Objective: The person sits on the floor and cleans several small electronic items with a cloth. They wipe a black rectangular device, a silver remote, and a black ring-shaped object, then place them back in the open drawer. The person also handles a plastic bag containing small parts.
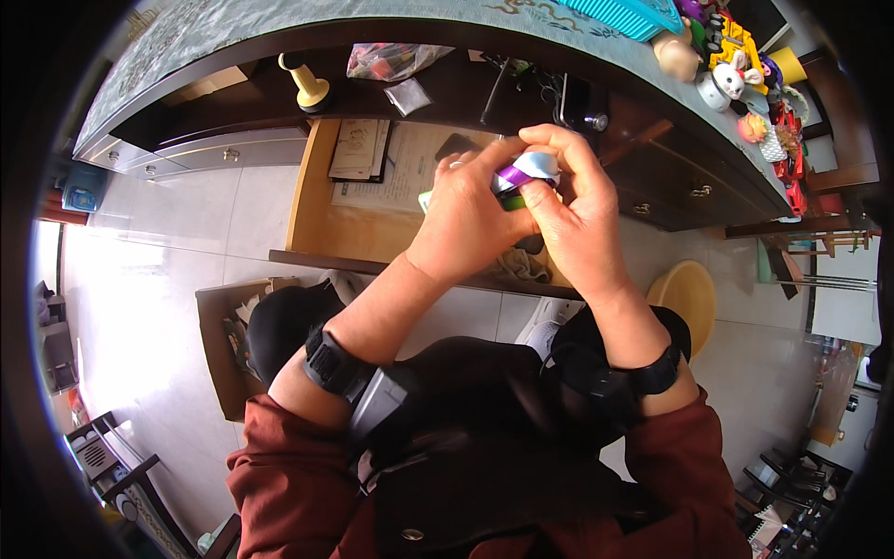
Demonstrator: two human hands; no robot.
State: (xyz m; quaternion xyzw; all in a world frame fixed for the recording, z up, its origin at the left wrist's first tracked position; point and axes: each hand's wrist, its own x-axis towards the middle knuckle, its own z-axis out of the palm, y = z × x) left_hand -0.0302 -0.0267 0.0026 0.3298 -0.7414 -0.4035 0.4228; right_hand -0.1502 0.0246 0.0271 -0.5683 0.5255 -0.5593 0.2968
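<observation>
My left hand (464, 213) and my right hand (585, 234) meet above an open wooden drawer (370, 227). Between them is a small white and purple object (517, 175), perhaps a packet or wrapper. My right thumb presses on it, and its pale end shows under my right fingers. A green edge (513, 203) shows below it, and a pale green corner (424, 201) sticks out left of my left hand. My fingers hide most of what I hold, so its exact kind is unclear.
In the drawer are booklets (357, 150), a dark flat object (457, 144) and a crumpled cloth (522, 265). A yellow flashlight-like object (307, 85) and a plastic bag (394, 61) rest on the shelf behind. Toys (730, 80) crowd the tabletop. A cardboard box (220, 349) and yellow basin (688, 300) flank my legs.
</observation>
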